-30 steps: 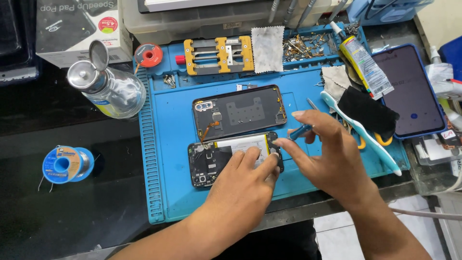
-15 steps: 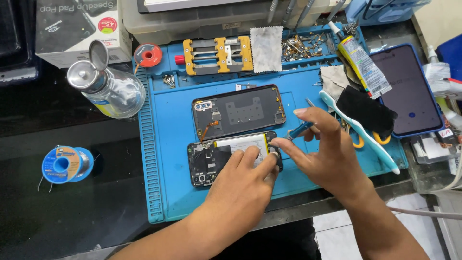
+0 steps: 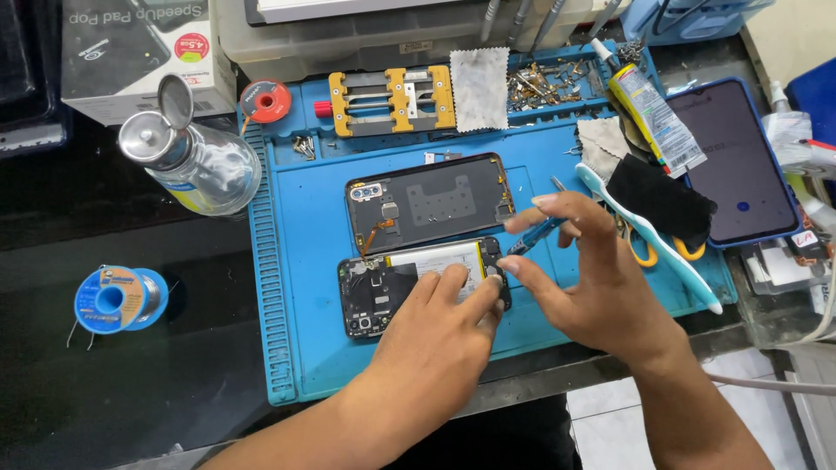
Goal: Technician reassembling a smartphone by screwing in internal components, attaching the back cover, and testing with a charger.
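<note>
On the blue silicone work mat (image 3: 296,261), left hand (image 3: 435,335) pressed flat, fingers spread, pinning the opened black phone body with exposed battery (image 3: 418,278). Right hand (image 3: 583,278), loosely open, pinched thin blue-handled tweezers (image 3: 535,235) at the phone's right end. Risk judged: tweezer tip slipping could nick battery or flex cable. Detached black back cover (image 3: 427,200) lay just behind; loose screws (image 3: 305,146) could scatter.
</note>
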